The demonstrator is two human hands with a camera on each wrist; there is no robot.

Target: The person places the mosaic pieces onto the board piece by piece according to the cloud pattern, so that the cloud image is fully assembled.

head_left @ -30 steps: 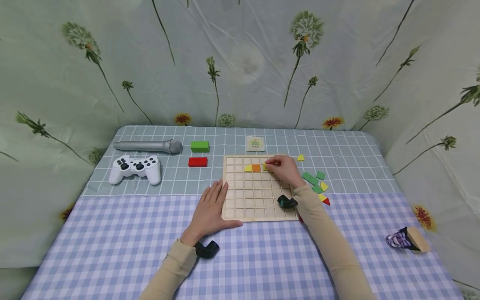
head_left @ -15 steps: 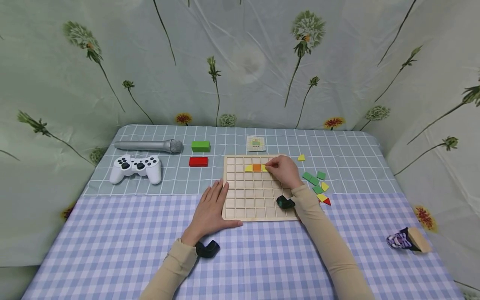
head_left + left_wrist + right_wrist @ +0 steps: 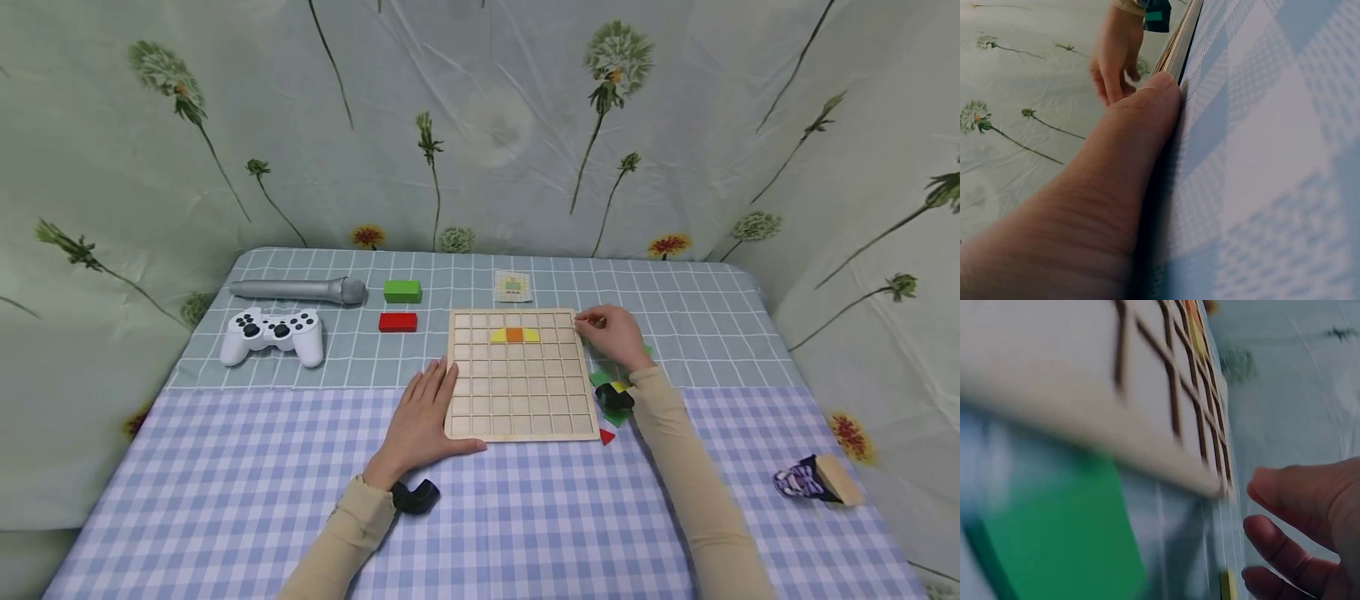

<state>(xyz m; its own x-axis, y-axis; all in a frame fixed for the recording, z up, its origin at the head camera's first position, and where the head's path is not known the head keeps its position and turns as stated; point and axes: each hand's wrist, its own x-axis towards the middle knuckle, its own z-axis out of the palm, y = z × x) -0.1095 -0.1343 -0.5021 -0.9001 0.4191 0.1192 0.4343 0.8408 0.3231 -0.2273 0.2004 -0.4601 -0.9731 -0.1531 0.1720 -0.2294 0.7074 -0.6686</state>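
A wooden grid board [image 3: 517, 387] lies on the table, its cells bounded by raised strips. In its second row an orange square tile [image 3: 514, 334] sits between a left yellow tile [image 3: 498, 336] and a right yellow tile [image 3: 532, 335]. My left hand [image 3: 420, 421] rests at the board's left side, fingers spread along the edge and thumb at the front corner. By the upper right edge hovers my right hand [image 3: 612, 337]; in the right wrist view its fingertips are apart with nothing between them. A small yellow piece [image 3: 1229, 584] lies near those fingers.
Green tiles [image 3: 600, 378] and a red triangle [image 3: 607, 436] lie right of the board, partly hidden by the right arm. Behind the board is a pattern card [image 3: 513, 287]. A microphone [image 3: 296, 290], white game controller [image 3: 272, 335], green block [image 3: 402, 292] and red block [image 3: 397, 322] stand left.
My right hand has let go of the right yellow tile, which now lies beside the orange one, and has moved right past the board's edge. The left hand stays put.
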